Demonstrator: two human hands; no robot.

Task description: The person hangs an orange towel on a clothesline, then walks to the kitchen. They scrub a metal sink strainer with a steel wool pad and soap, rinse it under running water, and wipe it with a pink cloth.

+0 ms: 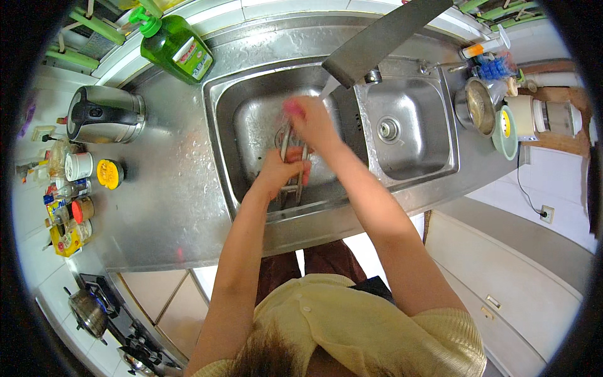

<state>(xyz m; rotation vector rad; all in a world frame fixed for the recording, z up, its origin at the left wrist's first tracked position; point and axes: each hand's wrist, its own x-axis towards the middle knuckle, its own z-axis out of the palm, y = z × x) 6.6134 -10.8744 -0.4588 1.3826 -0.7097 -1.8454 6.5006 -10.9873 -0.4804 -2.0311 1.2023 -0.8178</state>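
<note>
My left hand (281,170) grips a narrow metal rack with parallel bars (300,186), held tilted inside the left basin (245,118) of a stainless steel sink. Just above it, my right hand (314,123) is blurred by motion and holds a small bright pink thing (294,107), perhaps a sponge or cloth, at the rack's far end. Water (330,87) runs from a wide, flat grey faucet spout (377,40) beside my right hand. Parts of the rack are hidden by both hands.
Right of the left basin is a smaller basin (414,127) with a drain strainer (389,129). A green pump bottle (176,49), an electric kettle (106,114) and a cut pumpkin piece (110,174) stand leftward. A metal bowl (475,107) and green basket (505,134) sit at right.
</note>
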